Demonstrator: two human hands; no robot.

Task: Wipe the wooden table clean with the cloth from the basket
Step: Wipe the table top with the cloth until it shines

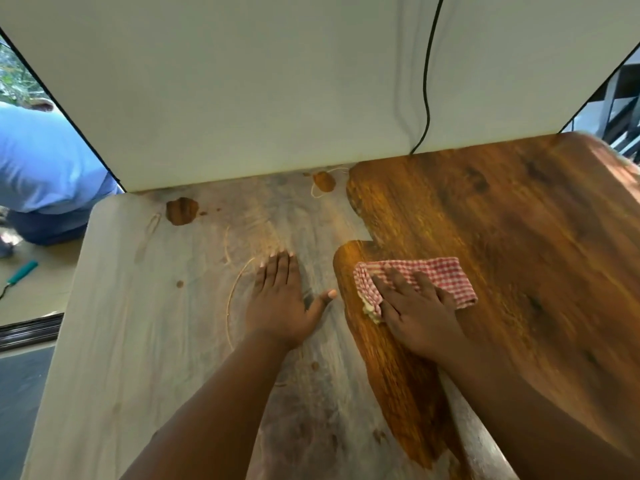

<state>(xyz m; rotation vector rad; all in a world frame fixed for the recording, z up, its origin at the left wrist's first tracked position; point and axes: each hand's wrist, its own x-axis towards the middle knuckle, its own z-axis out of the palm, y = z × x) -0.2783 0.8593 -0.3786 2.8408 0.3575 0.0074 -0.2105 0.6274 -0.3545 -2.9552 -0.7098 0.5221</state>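
Observation:
The wooden table (519,220) fills the view. Its right part shows glossy brown wood, while its left part is covered by a pale grey dusty film (156,323). A folded red-and-white checked cloth (440,271) lies on the brown wood beside the boundary between the two areas. My right hand (412,313) presses flat on the cloth with its fingers spread. My left hand (280,299) rests flat on the dusty part, fingers straight, thumb out toward the cloth. No basket is in view.
A white backdrop panel (277,91) stands along the table's far edge, with a black cable (427,98) hanging down it. A person in a blue shirt (41,161) crouches on the floor at the left. A teal-handled tool (22,271) lies on the floor.

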